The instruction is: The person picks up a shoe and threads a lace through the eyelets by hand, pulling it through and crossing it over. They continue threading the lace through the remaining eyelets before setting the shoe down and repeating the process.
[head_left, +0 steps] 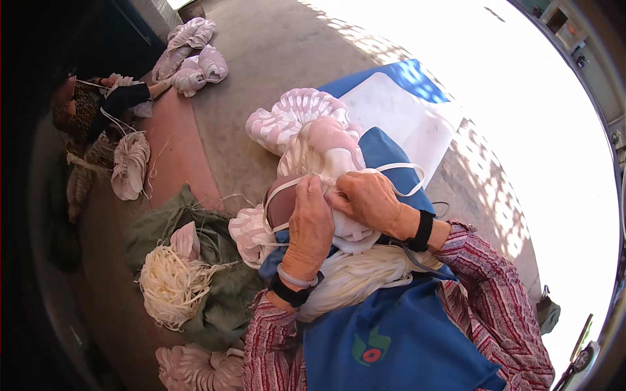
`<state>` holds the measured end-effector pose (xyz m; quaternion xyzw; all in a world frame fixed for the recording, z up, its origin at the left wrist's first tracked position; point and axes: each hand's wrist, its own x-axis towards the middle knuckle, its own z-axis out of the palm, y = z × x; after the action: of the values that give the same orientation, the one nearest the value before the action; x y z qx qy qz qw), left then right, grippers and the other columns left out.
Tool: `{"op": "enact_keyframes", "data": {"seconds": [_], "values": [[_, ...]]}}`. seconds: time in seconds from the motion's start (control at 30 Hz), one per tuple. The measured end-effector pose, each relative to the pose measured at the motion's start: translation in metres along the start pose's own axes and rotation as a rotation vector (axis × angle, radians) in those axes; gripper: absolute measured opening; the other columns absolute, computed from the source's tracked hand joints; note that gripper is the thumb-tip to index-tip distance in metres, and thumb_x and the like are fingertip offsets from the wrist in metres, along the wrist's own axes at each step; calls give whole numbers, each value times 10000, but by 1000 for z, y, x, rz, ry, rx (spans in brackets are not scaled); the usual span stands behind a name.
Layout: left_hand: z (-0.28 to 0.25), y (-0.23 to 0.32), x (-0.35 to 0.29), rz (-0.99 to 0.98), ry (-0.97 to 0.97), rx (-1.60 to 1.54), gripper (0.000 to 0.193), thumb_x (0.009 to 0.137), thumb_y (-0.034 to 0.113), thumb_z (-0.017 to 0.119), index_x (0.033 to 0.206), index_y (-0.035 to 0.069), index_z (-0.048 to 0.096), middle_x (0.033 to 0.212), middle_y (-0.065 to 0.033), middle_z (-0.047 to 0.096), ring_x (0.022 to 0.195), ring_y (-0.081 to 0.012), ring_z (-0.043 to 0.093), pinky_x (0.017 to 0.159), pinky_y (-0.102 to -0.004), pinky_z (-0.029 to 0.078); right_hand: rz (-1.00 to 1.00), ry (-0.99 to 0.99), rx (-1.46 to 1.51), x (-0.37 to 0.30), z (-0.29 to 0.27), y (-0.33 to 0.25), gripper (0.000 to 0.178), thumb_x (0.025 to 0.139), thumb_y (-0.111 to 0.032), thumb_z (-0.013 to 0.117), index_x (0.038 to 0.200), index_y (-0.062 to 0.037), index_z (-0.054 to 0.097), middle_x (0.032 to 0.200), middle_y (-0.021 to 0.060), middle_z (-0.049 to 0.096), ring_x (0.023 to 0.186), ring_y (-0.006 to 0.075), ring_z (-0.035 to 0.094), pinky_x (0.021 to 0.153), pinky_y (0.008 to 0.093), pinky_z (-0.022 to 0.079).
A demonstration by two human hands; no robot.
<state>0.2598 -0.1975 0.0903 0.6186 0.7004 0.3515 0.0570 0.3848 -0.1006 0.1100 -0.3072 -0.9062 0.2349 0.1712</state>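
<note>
In front of me, a pink-and-white shoe upper rests over my lap. A flat white shoelace runs through it, looping out on both sides. My left hand is closed in a pinch at the upper's middle, where the lace passes. Close beside it, my right hand has its thumb and fingers pressed together on the lace. The fingertips partly hide the exact spot they grip. A bundle of cream laces lies across my blue apron, below my wrists.
Stacked uppers sit just beyond my hands, near a white sheet and a blue one. Left of me, a heap of loose laces lies on a green sack. Another person sits at the far left among more uppers.
</note>
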Motion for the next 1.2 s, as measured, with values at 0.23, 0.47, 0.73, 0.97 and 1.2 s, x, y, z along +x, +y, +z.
{"op": "enact_keyframes", "data": {"seconds": [0.23,0.47,0.73,0.97,1.2], "values": [[-14,-12,12,-46,-119,-81,372,779,-36,569,1151,-53,558,1121,-251,588,1042,-425,582,892,-442,479,-9,-77,-144,-5,4,0,264,907,-256,575,805,-28,659,814,155,672,736,338,685,653,423,547],[-28,-19,22,-63,-191,-240,293,763,-2,588,1052,-24,630,1031,-204,647,973,-379,619,867,-407,483,-14,-30,-161,-4,13,-1,244,907,-232,576,790,-31,649,791,139,660,708,333,688,620,419,549],[-26,-9,23,67,-170,-267,213,829,15,616,1040,-9,608,1003,-209,643,945,-375,625,831,-411,488,-197,69,-248,-8,17,0,136,849,-153,594,849,-20,622,759,133,619,647,289,677,554,382,539],[-25,3,-1,9,-131,-169,318,852,78,642,1130,-42,543,1155,-256,551,1093,-421,541,910,-483,426,-205,-69,-52,5,0,2,182,817,-129,588,794,41,647,742,233,662,689,353,686,592,436,538],[-1,10,-40,17,-367,35,831,832,195,701,1425,-90,194,1483,-361,202,1374,-564,212,1142,-601,163,-245,-425,533,-24,-71,13,278,918,-191,544,787,53,568,696,200,576,642,364,555,633,424,452]]}}
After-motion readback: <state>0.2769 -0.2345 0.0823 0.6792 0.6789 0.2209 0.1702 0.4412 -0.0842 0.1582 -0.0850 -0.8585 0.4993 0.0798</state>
